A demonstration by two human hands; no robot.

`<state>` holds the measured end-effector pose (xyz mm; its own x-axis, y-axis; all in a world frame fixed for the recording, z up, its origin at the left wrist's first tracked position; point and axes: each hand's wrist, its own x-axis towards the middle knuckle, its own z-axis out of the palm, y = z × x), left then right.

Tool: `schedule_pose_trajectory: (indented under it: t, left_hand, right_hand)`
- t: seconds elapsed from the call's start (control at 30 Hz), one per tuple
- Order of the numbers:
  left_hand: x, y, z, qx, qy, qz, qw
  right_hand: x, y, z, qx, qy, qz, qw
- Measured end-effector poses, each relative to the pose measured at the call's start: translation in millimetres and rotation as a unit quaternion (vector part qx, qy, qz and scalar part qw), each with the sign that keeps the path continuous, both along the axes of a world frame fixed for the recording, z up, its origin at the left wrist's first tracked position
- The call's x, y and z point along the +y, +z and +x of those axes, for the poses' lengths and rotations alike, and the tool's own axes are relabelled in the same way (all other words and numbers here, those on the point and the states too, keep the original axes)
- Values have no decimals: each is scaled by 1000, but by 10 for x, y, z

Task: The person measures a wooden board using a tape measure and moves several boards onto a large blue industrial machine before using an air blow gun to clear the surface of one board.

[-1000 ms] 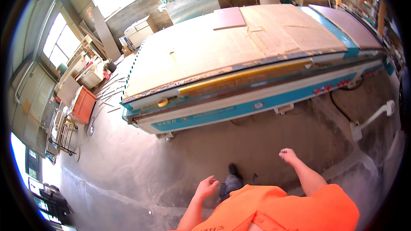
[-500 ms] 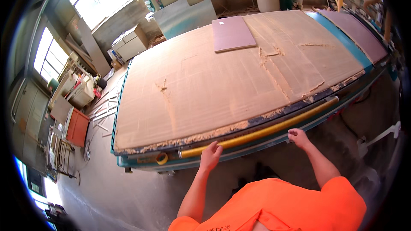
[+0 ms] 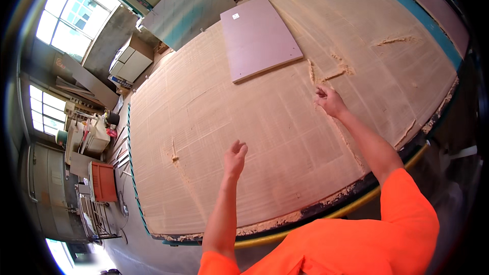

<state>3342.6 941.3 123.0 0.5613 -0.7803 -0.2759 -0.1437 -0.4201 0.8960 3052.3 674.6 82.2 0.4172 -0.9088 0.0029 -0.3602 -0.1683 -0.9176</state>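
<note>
A flat pink-mauve panel (image 3: 261,43) with a small white label lies toward the far side of a wide, dusty tan table (image 3: 275,137). Over the table's near middle, my left hand (image 3: 235,159) holds nothing, its fingers loosely bent and apart. My right hand (image 3: 330,102) reaches farther in, close to the panel's near right corner but apart from it. Its fingers are half curled with nothing visible in them. Whether either hand touches the tabletop, I cannot tell. Small ridges of sawdust (image 3: 336,74) lie just beyond my right hand.
Along the near edge runs a yellow tube (image 3: 356,203) beside a dark, sawdust-covered strip. A teal band (image 3: 415,12) crosses the table's far right. Left of the table stand an orange-red box (image 3: 103,181), a metal cart and a white cabinet (image 3: 131,58). Scrap strips lie on the floor.
Both hands have moved from the table's near edge forward over its top, the right one farther. My body leans in, and the panel looks closer.
</note>
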Motion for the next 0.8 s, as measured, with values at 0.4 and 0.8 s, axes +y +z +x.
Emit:
schedule_pose_trajectory:
  t: [0.4, 0.8]
  left_hand:
    - [-2463, -422, 1187, -53, 41, 15, 998]
    - [-1094, -158, 707, 6, 211, 16, 977]
  right_hand:
    - [-1496, 230, 1176, 205, -54, 5, 977]
    - [171, 350, 295, -6, -76, 72, 994]
